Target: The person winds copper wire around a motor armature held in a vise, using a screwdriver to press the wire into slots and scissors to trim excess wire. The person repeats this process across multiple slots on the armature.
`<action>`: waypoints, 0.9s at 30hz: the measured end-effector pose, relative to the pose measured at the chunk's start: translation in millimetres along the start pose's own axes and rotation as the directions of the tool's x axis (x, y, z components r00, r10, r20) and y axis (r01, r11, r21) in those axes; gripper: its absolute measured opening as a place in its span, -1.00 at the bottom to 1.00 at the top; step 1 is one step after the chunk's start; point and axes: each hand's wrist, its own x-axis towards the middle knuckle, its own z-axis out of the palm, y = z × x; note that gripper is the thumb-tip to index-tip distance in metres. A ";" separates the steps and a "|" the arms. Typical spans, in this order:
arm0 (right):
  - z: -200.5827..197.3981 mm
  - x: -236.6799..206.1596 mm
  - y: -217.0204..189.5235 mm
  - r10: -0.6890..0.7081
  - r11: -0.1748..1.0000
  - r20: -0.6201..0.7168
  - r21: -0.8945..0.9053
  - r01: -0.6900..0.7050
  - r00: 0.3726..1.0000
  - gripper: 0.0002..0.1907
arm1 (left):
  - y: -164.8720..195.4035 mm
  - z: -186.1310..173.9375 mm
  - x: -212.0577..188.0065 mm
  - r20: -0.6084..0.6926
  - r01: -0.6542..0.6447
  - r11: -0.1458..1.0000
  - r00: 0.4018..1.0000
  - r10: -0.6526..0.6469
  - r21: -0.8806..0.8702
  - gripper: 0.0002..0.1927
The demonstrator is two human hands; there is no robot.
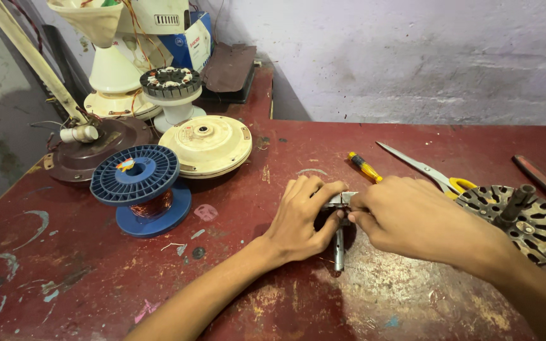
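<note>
Both my hands meet at the middle of a worn red table [222, 290]. My left hand [301, 218] and my right hand [406, 218] pinch a small grey metal part [338, 201] between their fingertips. A short metal shaft [339, 251] runs down from that part toward me, its lower end resting on the table. Much of the metal part is hidden by my fingers.
A blue spool of copper wire [137, 186] stands left. Behind it lie a cream fan motor cover [206, 144], a brown cover [86, 151] and a wound stator [170, 82]. Right of my hands are a yellow screwdriver [364, 167], scissors [431, 172] and a slotted rotor [526, 218].
</note>
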 end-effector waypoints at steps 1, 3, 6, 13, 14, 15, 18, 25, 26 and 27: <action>1.6 -0.2 0.6 0.013 1.000 0.012 -0.019 -0.013 1.000 -0.75 | 0.1 0.2 -0.1 0.000 -0.003 1.000 1.000 0.003 -0.001 -0.58; 4.8 -0.2 0.7 0.040 0.998 0.033 -0.058 -0.038 0.999 -0.80 | -0.3 0.0 0.1 0.015 0.002 1.000 1.000 -0.002 -0.002 -0.58; 12.7 0.1 -2.8 -0.039 0.999 -0.002 -0.012 0.039 0.999 -0.78 | -0.7 -0.3 -0.2 0.037 0.020 1.000 0.999 -0.020 -0.003 -0.57; 29.7 1.2 -1.5 -0.073 0.997 -0.024 -0.021 0.072 0.997 -0.79 | -1.1 -4.3 -1.1 0.058 0.013 0.999 0.998 -0.011 -0.042 -0.52; 34.5 1.4 -1.6 -0.105 0.994 -0.040 -0.028 0.104 0.994 -0.82 | -1.4 -5.2 -0.2 0.059 0.016 0.999 0.998 -0.013 -0.048 -0.53; 39.7 2.3 -1.6 -0.139 0.990 -0.053 -0.033 0.137 0.989 -0.84 | -0.8 -6.0 -0.4 0.061 0.022 0.998 0.998 -0.018 -0.055 -0.53; 54.7 10.8 0.0 -0.181 0.970 0.037 -0.161 0.185 0.983 -0.89 | 0.2 -8.1 0.1 0.056 0.025 0.999 0.998 -0.022 -0.048 -0.53; 79.9 16.0 -0.3 -0.280 0.950 -0.132 -0.183 0.254 0.951 -0.90 | 1.7 -6.9 1.9 0.032 0.032 0.999 0.999 -0.032 -0.020 -0.63; 81.1 15.4 -0.4 -0.300 0.946 -0.147 -0.175 0.274 0.942 -0.90 | 1.8 -6.0 2.3 0.028 0.038 0.999 0.999 -0.038 -0.011 -0.64; 81.3 15.6 0.0 -0.321 0.941 -0.163 -0.167 0.294 0.933 -0.90 | 1.5 -5.1 3.0 0.024 0.044 0.999 0.999 -0.044 -0.002 -0.65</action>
